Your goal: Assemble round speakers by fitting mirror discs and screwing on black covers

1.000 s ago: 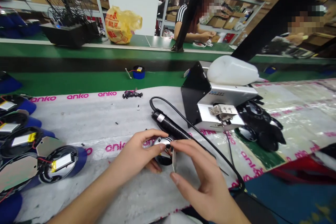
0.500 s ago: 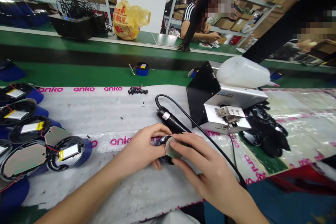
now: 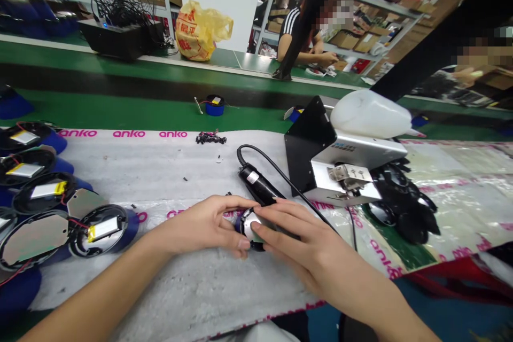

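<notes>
A small round housing point(image 3: 246, 220) with a dark blue edge and a pale plate on its face sits between my two hands over the covered bench. My left hand point(image 3: 206, 224) curls around its left side, thumb low and index finger along the top. From the right, my right hand point(image 3: 308, 238) lays its fingers over the plate and the far rim, hiding much of the housing. Just beyond the fingers lies a black electric screwdriver point(image 3: 258, 184) with a cable.
Several blue housings with batteries point(image 3: 103, 228) crowd the left side. A silver-and-black machine point(image 3: 352, 155) bears a white bottle point(image 3: 368, 112); black parts point(image 3: 404, 203) pile beside it. Small black pieces point(image 3: 211, 138) lie farther back. A green belt point(image 3: 160, 109) crosses behind; a person point(image 3: 294, 37) sits beyond.
My left thumb has slid back off the plate toward the near left edge of the housing. My right fingers have spread farther left across the top.
</notes>
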A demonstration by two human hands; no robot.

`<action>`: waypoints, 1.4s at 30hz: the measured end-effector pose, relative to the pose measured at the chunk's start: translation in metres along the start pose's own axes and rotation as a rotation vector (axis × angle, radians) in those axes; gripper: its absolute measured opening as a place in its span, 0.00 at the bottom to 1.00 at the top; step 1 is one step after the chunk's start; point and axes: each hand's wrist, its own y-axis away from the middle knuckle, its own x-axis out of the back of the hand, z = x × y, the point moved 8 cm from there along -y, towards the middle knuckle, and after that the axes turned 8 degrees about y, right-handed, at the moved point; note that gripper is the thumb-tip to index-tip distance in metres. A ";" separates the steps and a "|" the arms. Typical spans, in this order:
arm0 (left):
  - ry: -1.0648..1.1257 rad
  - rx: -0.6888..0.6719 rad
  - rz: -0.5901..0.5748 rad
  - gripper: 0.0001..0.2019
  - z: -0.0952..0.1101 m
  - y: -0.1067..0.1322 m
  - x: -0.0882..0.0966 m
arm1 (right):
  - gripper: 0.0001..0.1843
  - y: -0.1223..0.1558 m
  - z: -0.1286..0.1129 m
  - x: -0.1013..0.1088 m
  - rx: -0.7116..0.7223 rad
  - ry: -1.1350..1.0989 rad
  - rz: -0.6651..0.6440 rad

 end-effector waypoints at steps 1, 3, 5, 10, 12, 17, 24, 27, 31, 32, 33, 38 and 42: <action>0.007 -0.005 0.008 0.32 0.000 0.000 0.000 | 0.19 -0.002 -0.001 0.000 -0.003 0.011 -0.021; 0.008 -0.019 0.038 0.29 0.000 0.000 0.001 | 0.20 -0.004 -0.002 0.000 -0.024 0.021 -0.057; -0.004 -0.030 0.065 0.28 0.000 0.000 0.002 | 0.21 -0.005 -0.003 0.000 -0.056 0.018 -0.075; 0.050 0.006 0.107 0.27 -0.005 0.001 0.003 | 0.19 -0.004 -0.005 0.003 -0.126 -0.048 -0.011; 0.086 0.002 0.125 0.26 -0.006 0.002 0.003 | 0.18 -0.004 -0.005 0.002 -0.146 -0.065 0.022; 0.046 -0.021 0.153 0.26 -0.006 0.004 -0.002 | 0.15 -0.006 -0.001 -0.001 -0.192 -0.159 0.089; 0.043 -0.015 0.181 0.24 -0.006 0.003 -0.005 | 0.14 -0.003 0.010 -0.003 -0.331 -0.284 0.095; 0.029 -0.030 0.218 0.22 -0.006 0.001 -0.005 | 0.13 -0.003 0.015 -0.002 -0.348 -0.325 0.145; -0.056 -0.052 0.274 0.20 -0.006 0.003 -0.006 | 0.13 0.001 0.018 -0.003 -0.412 -0.350 0.241; -0.073 -0.053 0.286 0.21 -0.007 0.004 -0.006 | 0.13 0.002 0.017 -0.004 -0.424 -0.354 0.251; -0.079 -0.050 0.296 0.21 -0.007 0.005 -0.005 | 0.12 0.002 0.015 -0.006 -0.435 -0.359 0.256; -0.133 -0.040 0.320 0.26 -0.004 0.005 -0.002 | 0.09 -0.002 0.012 -0.010 -0.474 -0.349 0.282; -0.213 0.009 0.314 0.27 -0.001 -0.001 -0.006 | 0.08 -0.005 0.011 -0.001 -0.432 -0.359 0.291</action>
